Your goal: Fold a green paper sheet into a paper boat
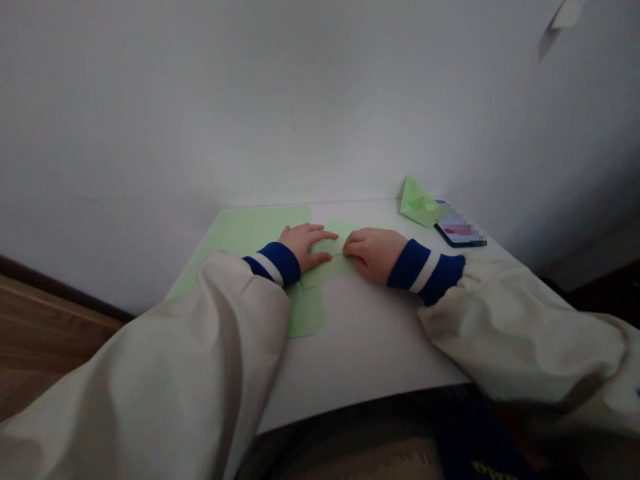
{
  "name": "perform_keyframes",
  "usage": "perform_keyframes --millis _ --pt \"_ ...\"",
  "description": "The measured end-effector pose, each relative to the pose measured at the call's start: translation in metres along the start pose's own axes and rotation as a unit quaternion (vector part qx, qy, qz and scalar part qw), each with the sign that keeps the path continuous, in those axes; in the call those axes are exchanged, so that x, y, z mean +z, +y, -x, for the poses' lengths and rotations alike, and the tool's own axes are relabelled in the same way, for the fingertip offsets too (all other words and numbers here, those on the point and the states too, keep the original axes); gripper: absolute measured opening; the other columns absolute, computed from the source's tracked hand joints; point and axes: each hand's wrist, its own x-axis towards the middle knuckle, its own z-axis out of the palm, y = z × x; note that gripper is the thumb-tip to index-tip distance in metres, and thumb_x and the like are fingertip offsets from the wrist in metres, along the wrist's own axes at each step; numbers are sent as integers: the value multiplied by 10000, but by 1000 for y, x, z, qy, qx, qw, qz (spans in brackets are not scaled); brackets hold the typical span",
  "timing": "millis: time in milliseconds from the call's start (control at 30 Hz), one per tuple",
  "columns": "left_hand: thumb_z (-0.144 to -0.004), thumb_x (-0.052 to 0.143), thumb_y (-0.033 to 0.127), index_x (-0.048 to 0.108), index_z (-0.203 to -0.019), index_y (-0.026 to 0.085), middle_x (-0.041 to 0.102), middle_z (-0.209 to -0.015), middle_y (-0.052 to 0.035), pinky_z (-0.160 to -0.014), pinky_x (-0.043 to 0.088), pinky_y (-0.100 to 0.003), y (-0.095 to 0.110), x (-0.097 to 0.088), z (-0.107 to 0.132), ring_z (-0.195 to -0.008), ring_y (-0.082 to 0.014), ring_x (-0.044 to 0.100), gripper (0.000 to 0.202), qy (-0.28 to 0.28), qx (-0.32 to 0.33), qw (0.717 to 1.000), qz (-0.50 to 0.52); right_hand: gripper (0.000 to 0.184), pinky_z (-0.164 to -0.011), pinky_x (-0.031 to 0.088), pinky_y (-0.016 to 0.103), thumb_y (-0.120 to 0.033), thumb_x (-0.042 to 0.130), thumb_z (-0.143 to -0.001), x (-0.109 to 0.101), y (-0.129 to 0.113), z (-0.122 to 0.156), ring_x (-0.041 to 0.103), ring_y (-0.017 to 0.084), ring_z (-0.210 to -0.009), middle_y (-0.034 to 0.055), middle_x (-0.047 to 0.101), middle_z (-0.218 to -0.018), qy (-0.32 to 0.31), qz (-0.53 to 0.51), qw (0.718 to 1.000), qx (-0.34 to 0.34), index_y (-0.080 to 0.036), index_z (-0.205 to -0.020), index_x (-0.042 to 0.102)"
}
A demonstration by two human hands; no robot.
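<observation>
A piece of light green paper [345, 267] lies on the white table between my hands, with a fold or edge line running across it. My left hand [307, 245] rests flat on its left part, fingers spread. From the right, my right hand [373, 250] pinches at the paper near that line, its thumb and fingers pressed together. Under my left forearm are more green sheets [307, 313], and a larger stretch of green paper [260, 223] covers the table's left side. How the paper runs beneath my fingers is hidden.
A folded green paper boat [420, 205] stands at the back right, touching or overlapping a phone [457, 230]. The white table [360, 353] meets a pale wall [300, 100] at its back edge. A brown wooden surface [45, 327] is at the far left.
</observation>
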Motion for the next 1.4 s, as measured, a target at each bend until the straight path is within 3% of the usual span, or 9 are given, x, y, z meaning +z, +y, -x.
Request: perform_keyframes --millis 167,367,633,833,1100,1267,1400 --pt "-829 436 548 556 -1184 363 442 -1369 -70 -975 259 -593 1 3 0 -1264 -287 372 418 35 6 999 -10 358 -903 416 327 -112 457 -734 4 -3 -1 548 187 -996 105 626 -1090 38 -70 994 -70 -111 -1049 629" --pt "-837 411 561 554 -1182 393 469 -1346 -42 -986 291 -519 0 5 -1 -1241 -257 401 409 48 5 999 -18 355 -908 412 361 -93 457 -724 10 -1 -2 540 194 -953 117 627 -1030 74 -102 989 -75 -96 -1041 618" --pt "-795 442 598 529 -1213 388 453 -1360 -36 -1011 256 -514 -2 3 -4 -1249 -281 383 476 43 -36 998 -19 366 -889 397 363 -86 472 -724 8 0 -3 525 192 -934 128 604 -1020 63 -81 993 -63 -98 -1063 610" --pt "-773 466 593 527 -1223 366 437 -1371 -37 -1019 249 -508 -4 2 -6 -1250 -300 375 508 25 -39 999 -12 334 -783 405 325 -138 431 -799 3 0 -5 531 193 -872 108 612 -964 21 -5 998 -52 -156 -1048 652" --pt "-757 493 582 454 -1296 340 377 -1410 -92 -1006 273 -501 -18 1 -5 -1278 -317 343 592 -29 -27 999 -20 290 -728 416 291 -131 415 -787 -2 8 1 591 190 -843 103 652 -915 -52 48 997 35 -141 -846 700" --pt "-744 543 537 421 -1326 310 321 -1449 -99 -1045 246 -435 -33 1 -7 -1303 -296 322 637 -74 10 997 -1 293 -713 451 316 -160 406 -802 -3 20 9 628 232 -825 159 674 -919 -83 79 984 134 -97 -824 691" --pt "-736 561 534 404 -1341 302 223 -1486 -111 -1056 218 -460 -41 -4 -7 -1353 -330 200 667 -132 20 991 13 286 -677 480 353 -155 429 -779 1 30 13 644 285 -811 209 677 -854 -93 103 968 208 -64 -836 693"
